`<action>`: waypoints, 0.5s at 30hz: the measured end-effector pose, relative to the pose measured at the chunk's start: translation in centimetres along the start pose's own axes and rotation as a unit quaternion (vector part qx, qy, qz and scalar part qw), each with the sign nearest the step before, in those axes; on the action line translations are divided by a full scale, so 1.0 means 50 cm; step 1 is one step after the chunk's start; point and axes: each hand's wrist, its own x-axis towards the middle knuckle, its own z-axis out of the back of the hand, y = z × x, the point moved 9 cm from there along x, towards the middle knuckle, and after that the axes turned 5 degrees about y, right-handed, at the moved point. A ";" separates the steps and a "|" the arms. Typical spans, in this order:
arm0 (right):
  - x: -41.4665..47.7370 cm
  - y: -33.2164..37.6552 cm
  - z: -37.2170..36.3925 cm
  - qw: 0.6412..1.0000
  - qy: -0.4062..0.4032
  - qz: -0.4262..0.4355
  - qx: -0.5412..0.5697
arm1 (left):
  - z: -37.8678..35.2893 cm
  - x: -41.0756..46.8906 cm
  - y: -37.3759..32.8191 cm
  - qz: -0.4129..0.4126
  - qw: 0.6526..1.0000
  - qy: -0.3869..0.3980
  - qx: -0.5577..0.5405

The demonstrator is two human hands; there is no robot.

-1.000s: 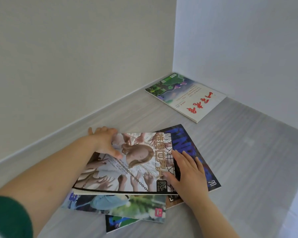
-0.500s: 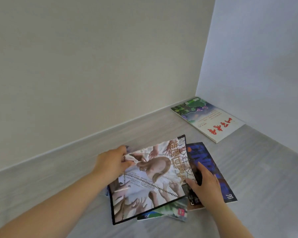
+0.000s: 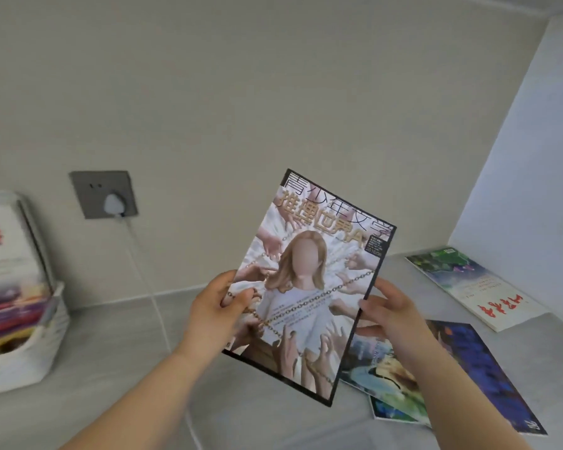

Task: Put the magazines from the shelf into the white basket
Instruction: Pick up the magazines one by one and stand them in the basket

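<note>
I hold a magazine [image 3: 309, 284] with a pale cover and gold chains upright in the air above the shelf. My left hand [image 3: 213, 311] pinches its left edge, thumb on the cover. My right hand [image 3: 389, 311] grips its right edge. Under it a dark blue magazine [image 3: 478, 368] and other colourful magazines [image 3: 384, 378] lie in a loose pile on the grey shelf [image 3: 117, 368]. A white-covered magazine with red characters [image 3: 475, 287] lies flat in the far right corner. The white basket [image 3: 23, 355] stands at the left edge with several magazines upright inside.
A grey wall socket [image 3: 103, 194] with a white plug sits on the back wall. Its white cable [image 3: 158, 315] runs down across the shelf between the basket and my left arm. A side wall [image 3: 527, 151] closes the shelf at the right.
Both hands have lifted the pale-covered magazine off the pile and turned it upright. The view has swung left, bringing the basket and socket into sight.
</note>
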 end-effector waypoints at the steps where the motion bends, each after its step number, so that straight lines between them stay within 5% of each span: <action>1: 0.001 0.015 -0.050 1.000 0.010 0.003 -0.008 | 0.048 -0.010 -0.004 -0.009 1.000 -0.004 0.001; 15: 0.032 0.158 -0.836 0.975 0.164 0.141 -0.055 | 0.814 -0.135 0.006 -0.031 0.946 -0.295 0.130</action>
